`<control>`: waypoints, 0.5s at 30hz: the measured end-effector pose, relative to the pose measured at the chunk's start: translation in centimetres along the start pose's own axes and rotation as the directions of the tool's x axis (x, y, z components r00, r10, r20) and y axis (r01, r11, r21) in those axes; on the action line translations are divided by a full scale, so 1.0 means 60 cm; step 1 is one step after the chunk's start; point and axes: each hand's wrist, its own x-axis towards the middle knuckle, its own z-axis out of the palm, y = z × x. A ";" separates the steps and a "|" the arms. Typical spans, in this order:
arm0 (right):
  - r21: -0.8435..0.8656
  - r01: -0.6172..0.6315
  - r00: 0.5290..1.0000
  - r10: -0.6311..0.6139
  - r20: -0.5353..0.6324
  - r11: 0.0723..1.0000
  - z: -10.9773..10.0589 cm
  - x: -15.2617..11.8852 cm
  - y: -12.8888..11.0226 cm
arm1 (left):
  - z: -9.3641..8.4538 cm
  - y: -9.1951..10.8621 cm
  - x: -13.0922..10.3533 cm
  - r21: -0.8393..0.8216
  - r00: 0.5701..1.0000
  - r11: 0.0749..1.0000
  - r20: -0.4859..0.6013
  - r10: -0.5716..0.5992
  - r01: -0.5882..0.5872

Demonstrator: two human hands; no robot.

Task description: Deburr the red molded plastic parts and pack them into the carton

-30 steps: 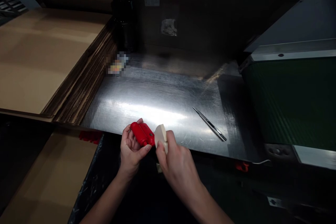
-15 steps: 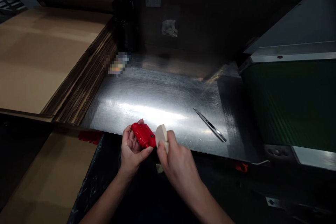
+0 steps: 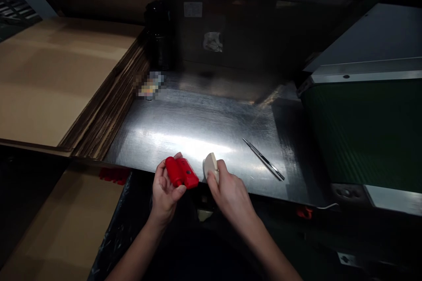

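Fingers wrap the rounded side of a glossy red piece (image 3: 181, 173) in the left hand (image 3: 164, 197), the thumb braced at its lower end, a hold that seems meant to steady it while the flatter face, with its dark round spot, lies exposed toward the other hand. Across a small gap, the fingers of the right hand (image 3: 233, 195) pinch a cream-coloured block (image 3: 210, 166) low on its body, its broad upper part standing free, probably so the grip does not cover it. The block and the red piece are apart, both held up at the near edge of a brushed-metal counter (image 3: 204, 112), close to the body, where both wrists can bend easily.

Just beyond the right hand, a slim metal tool (image 3: 263, 159) lies aslant on the counter, seemingly within reach yet out of the hands' way. To the left, cardboard sheets (image 3: 62, 70) are piled flat, their edges roughly together; to the right stretches a green surface (image 3: 365, 131) with a pale metal border.
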 end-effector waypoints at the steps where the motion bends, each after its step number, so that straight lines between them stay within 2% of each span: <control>1: 0.012 -0.006 1.000 0.006 -0.014 1.000 -0.003 0.014 0.009 | -0.001 0.002 0.001 -0.026 1.000 1.000 -0.005 -0.010 0.010; 5: 0.070 -0.002 0.988 0.013 -0.157 0.998 -0.017 0.065 0.031 | -0.004 0.013 0.004 -0.134 0.998 0.989 -0.004 -0.056 0.055; 8: 0.149 0.002 0.959 0.040 -0.282 0.989 -0.026 0.070 0.036 | -0.005 0.018 0.006 -0.168 0.997 0.983 0.000 -0.080 0.079; 10: 0.234 0.050 0.963 0.015 -0.270 0.971 -0.023 0.044 0.038 | -0.003 0.019 0.008 -0.166 0.997 0.983 -0.004 -0.079 0.077; 13: 0.366 0.179 0.982 -0.145 -0.119 0.913 0.001 -0.034 0.055 | -0.004 0.022 0.010 -0.154 0.996 0.985 -0.008 -0.084 0.081; 15: 0.442 0.212 0.974 -0.228 -0.017 0.872 0.033 -0.092 0.085 | -0.014 0.025 0.007 -0.160 0.994 0.982 0.022 -0.103 0.105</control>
